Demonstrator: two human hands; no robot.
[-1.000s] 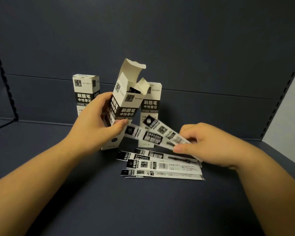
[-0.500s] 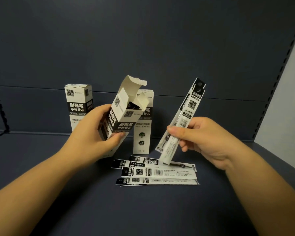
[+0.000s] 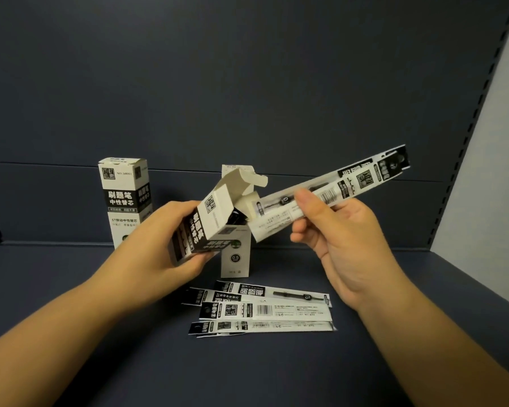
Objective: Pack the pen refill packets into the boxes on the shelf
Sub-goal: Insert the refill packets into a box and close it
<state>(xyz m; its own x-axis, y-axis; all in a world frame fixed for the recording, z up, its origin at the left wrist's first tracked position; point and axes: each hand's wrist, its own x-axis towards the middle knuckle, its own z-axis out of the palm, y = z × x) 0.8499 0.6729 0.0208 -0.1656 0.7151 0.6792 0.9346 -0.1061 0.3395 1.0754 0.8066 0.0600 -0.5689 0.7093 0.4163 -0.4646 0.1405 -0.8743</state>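
Observation:
My left hand (image 3: 162,248) grips a white-and-black refill box (image 3: 206,221) tilted to the right, its top flap open. My right hand (image 3: 344,239) pinches a bundle of long refill packets (image 3: 332,195) slanting up to the right. The bundle's lower end sits at the box's open mouth. Several more refill packets (image 3: 265,311) lie flat on the shelf floor (image 3: 247,371) below my hands. A shut box (image 3: 125,201) stands upright at the back left. Another upright box (image 3: 235,258) stands behind the held one, mostly hidden.
The dark shelf back wall (image 3: 247,98) rises right behind the boxes. A light side panel (image 3: 488,186) with a slotted upright bounds the shelf on the right.
My right hand swung the packet bundle from steeply upright to a shallow slant and brought its lower end to the box mouth. My left hand tilted the box further to the right.

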